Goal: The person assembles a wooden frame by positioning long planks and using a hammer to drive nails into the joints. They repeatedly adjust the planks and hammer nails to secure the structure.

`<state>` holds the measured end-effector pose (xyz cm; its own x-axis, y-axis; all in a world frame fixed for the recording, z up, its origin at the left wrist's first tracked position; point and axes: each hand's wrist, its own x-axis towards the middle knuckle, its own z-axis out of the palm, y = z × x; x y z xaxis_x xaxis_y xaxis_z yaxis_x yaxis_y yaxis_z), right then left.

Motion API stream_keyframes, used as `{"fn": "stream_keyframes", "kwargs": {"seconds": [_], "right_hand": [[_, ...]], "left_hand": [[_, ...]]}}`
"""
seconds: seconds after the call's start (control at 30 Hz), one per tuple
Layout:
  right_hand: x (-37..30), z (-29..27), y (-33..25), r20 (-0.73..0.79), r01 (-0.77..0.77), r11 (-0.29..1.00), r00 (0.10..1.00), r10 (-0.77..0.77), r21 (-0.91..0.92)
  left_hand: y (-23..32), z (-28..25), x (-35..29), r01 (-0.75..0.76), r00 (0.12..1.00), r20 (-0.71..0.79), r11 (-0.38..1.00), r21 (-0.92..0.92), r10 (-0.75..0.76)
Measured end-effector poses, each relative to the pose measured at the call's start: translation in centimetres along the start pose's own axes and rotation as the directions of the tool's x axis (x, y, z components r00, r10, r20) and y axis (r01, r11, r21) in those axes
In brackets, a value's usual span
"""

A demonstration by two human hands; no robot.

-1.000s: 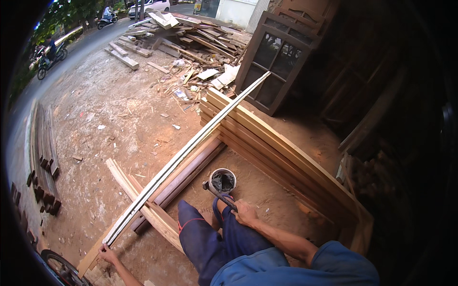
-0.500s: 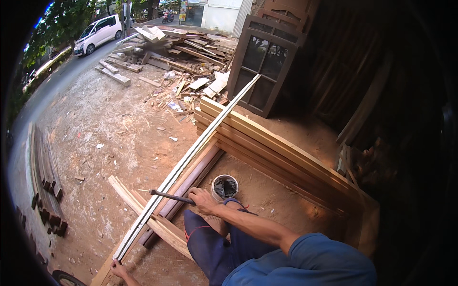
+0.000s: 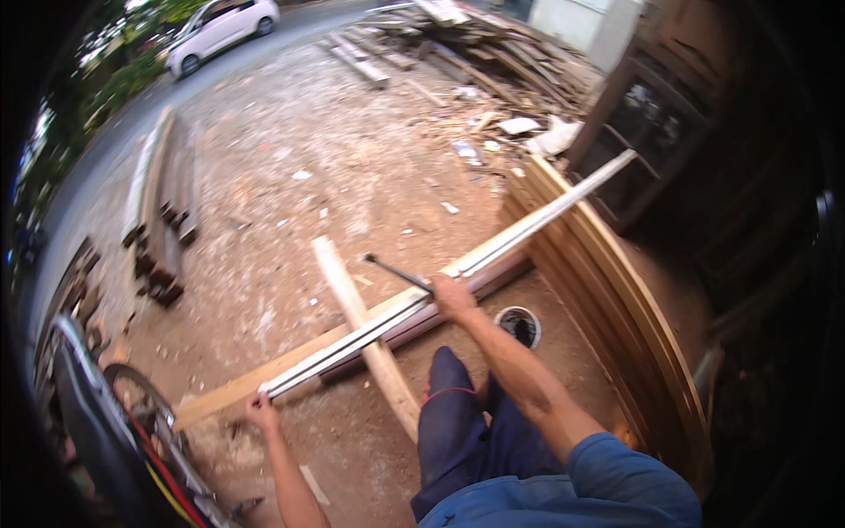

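Observation:
My left hand (image 3: 260,412) has its fingers closed on the near end of a long, thin pale wooden strip (image 3: 343,349) with a dark line along it. My right hand (image 3: 453,297) is wrapped round a slim dark metal bar (image 3: 396,270) with a small knob at its tip. This hand lies over the strip, and the bar points left beyond it. Under the strip are a wider plank (image 3: 220,398), a crossing pale timber (image 3: 341,282) and a brownish beam (image 3: 405,333). The strip's far end reaches over a row of stacked boards (image 3: 607,273).
A white-rimmed bucket (image 3: 537,327) with dark contents stands beyond my knees. At the left are a motorbike (image 3: 106,440) and a stack of dark beams (image 3: 163,220). Scrap wood (image 3: 493,57) lies behind, near a framed window panel (image 3: 642,123). A white car (image 3: 224,31) is on the road.
The view has swung to the left, bringing the motorbike into sight. My right hand and the bar have come over onto the strip; my left hand remains at its near end.

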<state>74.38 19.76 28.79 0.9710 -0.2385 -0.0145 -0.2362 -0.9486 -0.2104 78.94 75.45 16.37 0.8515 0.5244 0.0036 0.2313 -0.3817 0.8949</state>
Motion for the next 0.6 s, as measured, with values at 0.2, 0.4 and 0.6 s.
{"fn": "stream_keyframes", "kwargs": {"seconds": [0.2,0.4,0.6], "right_hand": [[-0.1,0.0,-0.2,-0.069,0.219,0.973,0.974,-0.214,0.070],[-0.4,-0.1,-0.8,-0.052,0.236,0.972,0.971,-0.235,0.002],[-2.5,-0.4,-0.2,-0.003,0.207,0.976,0.978,-0.207,0.063]], "left_hand": [[4.5,-1.0,-3.1,0.099,0.993,-0.066,0.995,-0.017,-0.100],[8.0,-2.4,-4.0,0.180,0.981,-0.055,0.980,-0.084,-0.185],[5.4,-3.6,-5.3,0.191,0.981,-0.048,0.981,0.029,-0.190]]}}
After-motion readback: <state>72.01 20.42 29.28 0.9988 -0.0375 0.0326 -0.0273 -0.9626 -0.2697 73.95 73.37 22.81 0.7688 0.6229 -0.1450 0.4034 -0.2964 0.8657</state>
